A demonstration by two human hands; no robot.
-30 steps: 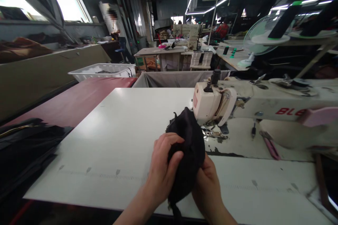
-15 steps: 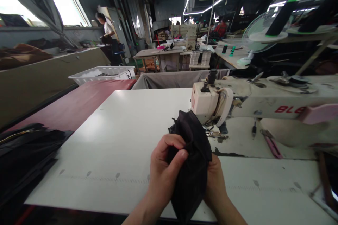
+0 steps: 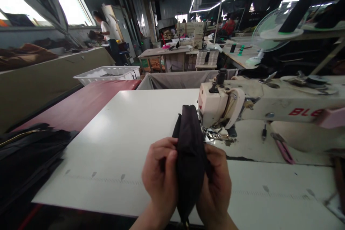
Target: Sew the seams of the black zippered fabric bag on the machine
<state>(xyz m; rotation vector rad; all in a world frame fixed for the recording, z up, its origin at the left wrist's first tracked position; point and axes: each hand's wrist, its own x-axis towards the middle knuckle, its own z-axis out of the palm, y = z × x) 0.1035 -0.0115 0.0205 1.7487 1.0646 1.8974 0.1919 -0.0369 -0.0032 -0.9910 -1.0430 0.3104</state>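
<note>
Low in the centre of the frame, both hands close around a black fabric piece, which stands folded and upright between them above the near edge of the white table. The left hand grips the fabric's left side, fingers curled in and thumb pressed along the fold. The right hand clasps the right side, its fingers wrapped against the cloth. The top of the piece rises above both hands, to just beside the head of the cream sewing machine, and its lower tip hangs down between the wrists at the bottom edge of the frame. Whether the fabric touches the machine cannot be told.

The machine stretches from the centre to the right edge, with red lettering on its arm. A pink-handled tool lies on the table below that arm, right of centre. At the lower left, a heap of dark cloth rests beside the table. Above it a red surface runs back towards a white bin, and a grey cloth trough sits behind the table's far edge. At the upper right stands a pale fan. At the upper left, another person in a white top stands by the window wall, well apart from the hands.
</note>
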